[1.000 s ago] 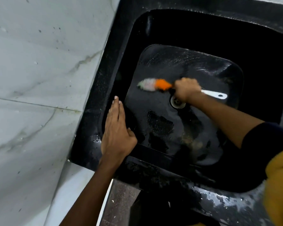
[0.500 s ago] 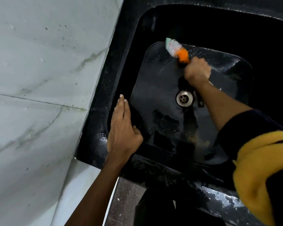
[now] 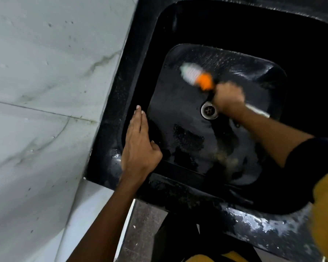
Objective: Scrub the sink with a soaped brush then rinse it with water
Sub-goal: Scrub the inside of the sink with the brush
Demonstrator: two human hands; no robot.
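The sink (image 3: 110, 118) is a deep black basin with rounded corners and a broad speckled rim, set against a pale marble-patterned wall on its left side. Its floor is wet and glossy, with dull dark patches and a brownish smear toward the near side. A round metal drain (image 3: 208, 111) sits near the middle of the floor. The brush (image 3: 196, 76) has a pale bristle head, blurred, an orange neck and a white handle whose end juts out to the lower right; its head lies low over the basin floor, just beyond the drain.
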